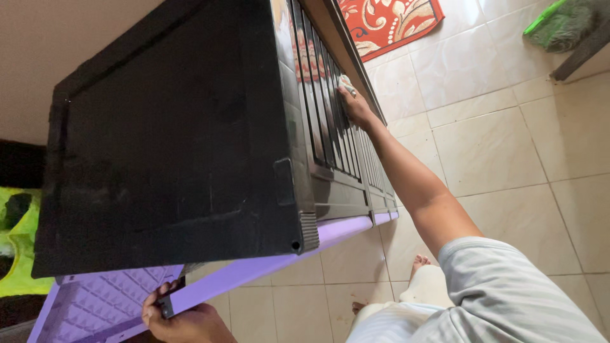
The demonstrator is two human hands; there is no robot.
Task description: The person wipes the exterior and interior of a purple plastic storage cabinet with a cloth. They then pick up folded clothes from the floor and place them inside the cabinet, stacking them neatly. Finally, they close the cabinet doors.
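Fingers (154, 305) of my left hand (184, 321) were curled round the near corner of the purple frame (254, 267), clamped on its edge w/ the thumb side up, at the bottom of view. Purple ribbed panel (95, 305) sat just left of that hand, under the black cabinet (165, 140). My knee and a bare foot (420, 260) showed below right, on the tile floor (495, 146), pale striped sleeve (502, 298) closest to the lens.

Cabinet was big, black plastic, its broad flat panel facing me and filling the left-centre of view; it rested on the purple frame along its lower edge. Its slatted front (330, 127) ran away from me on the right side, glossy, w/ reflections on the slats.

My right arm reached out along that front. Right hand (356, 105) was pressed to the slats, fingers closed on a small pale cloth (346, 82), which touched the slats about halfway along the cabinet.

Left edge: yellow-green fabric (19, 248) beside the cabinet, partly hidden. Farther off on the floor: a red patterned rug (387, 22) at top, beyond the cabinet's far end, and a green item (559, 25) at top right next to a dark bar (581, 54); couldn't tell what either was.
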